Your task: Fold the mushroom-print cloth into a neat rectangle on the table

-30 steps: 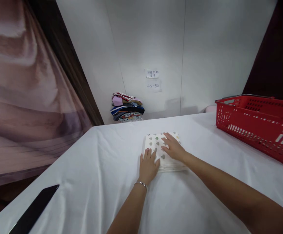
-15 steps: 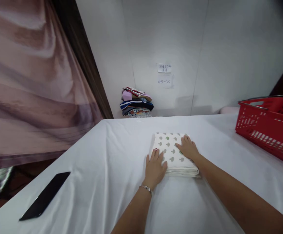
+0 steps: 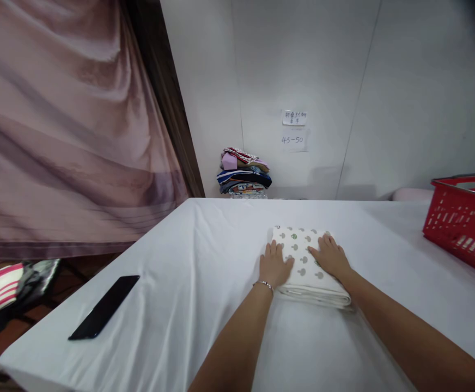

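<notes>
A folded white cloth with small green and grey prints (image 3: 303, 261) lies on the white-covered table (image 3: 205, 261). My left hand (image 3: 275, 265) rests flat on its left edge, fingers stretched out, a thin bracelet at the wrist. My right hand (image 3: 330, 256) lies flat on its right side, fingers spread. Neither hand grips anything.
A black phone (image 3: 104, 306) lies near the table's left front edge. A red plastic basket (image 3: 462, 223) stands at the right. A stack of folded clothes (image 3: 243, 173) sits against the back wall under two paper notes (image 3: 293, 128). A pink curtain (image 3: 66, 125) hangs on the left.
The view has swung left, so the cloth and basket sit further right in the picture. My right hand slid from the cloth's middle to its right side; the left hand stays on the left edge.
</notes>
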Demonstrator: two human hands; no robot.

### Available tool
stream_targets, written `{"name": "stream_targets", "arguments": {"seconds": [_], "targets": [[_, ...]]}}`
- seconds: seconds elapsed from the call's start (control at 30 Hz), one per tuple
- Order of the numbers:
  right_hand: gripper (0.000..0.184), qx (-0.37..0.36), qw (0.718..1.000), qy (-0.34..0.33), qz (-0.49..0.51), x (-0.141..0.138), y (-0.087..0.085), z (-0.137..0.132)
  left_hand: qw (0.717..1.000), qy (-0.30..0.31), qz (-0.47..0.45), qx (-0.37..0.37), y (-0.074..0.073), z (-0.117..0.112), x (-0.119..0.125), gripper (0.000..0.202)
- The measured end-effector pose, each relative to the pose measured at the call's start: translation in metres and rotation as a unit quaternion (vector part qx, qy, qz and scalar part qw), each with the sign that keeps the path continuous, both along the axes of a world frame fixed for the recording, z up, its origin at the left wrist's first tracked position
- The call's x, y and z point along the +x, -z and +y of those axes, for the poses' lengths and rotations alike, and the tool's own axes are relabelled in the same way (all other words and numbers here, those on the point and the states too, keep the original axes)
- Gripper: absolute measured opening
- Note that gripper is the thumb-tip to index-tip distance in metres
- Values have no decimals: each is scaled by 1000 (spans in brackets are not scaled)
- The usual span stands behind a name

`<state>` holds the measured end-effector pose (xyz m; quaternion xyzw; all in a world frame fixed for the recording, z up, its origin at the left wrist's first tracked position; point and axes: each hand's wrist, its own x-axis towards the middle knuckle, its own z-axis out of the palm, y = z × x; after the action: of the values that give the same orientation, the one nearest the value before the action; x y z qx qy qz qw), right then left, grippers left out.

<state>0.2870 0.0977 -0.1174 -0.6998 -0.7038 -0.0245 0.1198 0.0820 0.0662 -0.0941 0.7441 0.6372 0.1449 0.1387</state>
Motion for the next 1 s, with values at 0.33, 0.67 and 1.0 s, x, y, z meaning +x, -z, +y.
{"name": "stream_targets", "arguments": {"seconds": [0.33,0.67,1.0], "targets": [[68,-31,997,-60,-27,-27,-37,36,1000,-3,-2,-4,1,-3,1,69],[62,-68,993,-94,-21,-38,-8,40,1000,-10,-14,5,6,-3,0,66],[63,-48,999,0,9,8,-11,-4,999,-16,-39,18,4,-6,-2,62]]}}
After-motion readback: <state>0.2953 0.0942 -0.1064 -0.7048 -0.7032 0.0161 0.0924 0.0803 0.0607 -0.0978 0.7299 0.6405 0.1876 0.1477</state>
